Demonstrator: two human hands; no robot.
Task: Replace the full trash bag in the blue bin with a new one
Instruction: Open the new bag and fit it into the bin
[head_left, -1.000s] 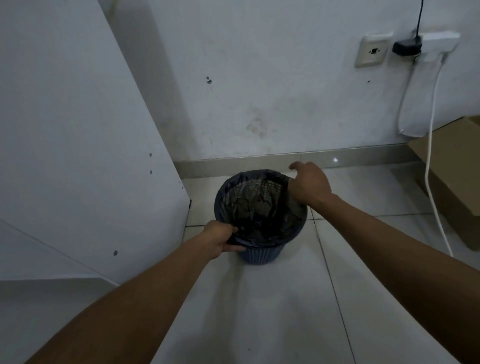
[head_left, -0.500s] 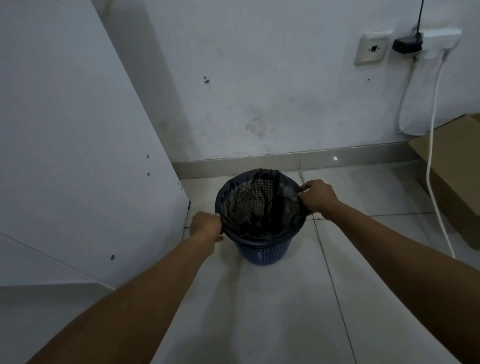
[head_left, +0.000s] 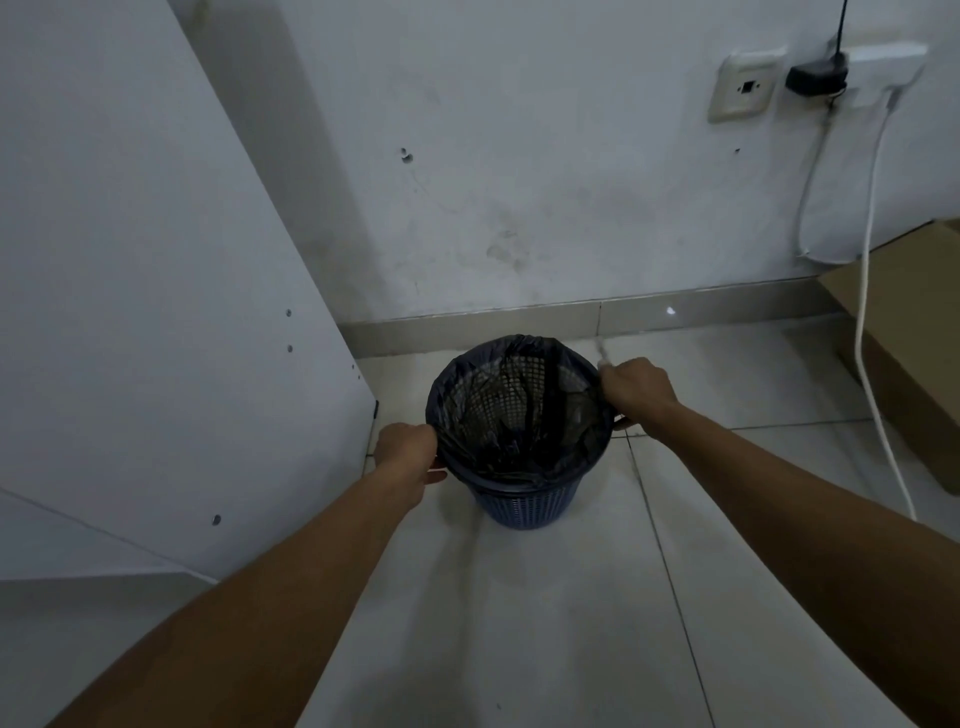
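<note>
A small blue mesh bin (head_left: 522, 504) stands on the tiled floor near the wall. A thin dark trash bag (head_left: 514, 415) lines it, its edge folded over the rim; the mesh shows through the plastic. My left hand (head_left: 408, 452) is closed on the bag's edge at the bin's left rim. My right hand (head_left: 636, 392) is closed on the bag's edge at the right rim. Both arms reach in from the bottom of the view.
A white cabinet panel (head_left: 156, 312) stands close on the bin's left. A cardboard box (head_left: 914, 332) sits at the right, with a white cable (head_left: 872, 364) hanging from a wall socket (head_left: 743, 88). Bare tiles (head_left: 519, 623) lie in front of the bin.
My left hand slid from the near rim to the left rim. My right hand dropped from over the far rim and closed on the bag's edge at the right.
</note>
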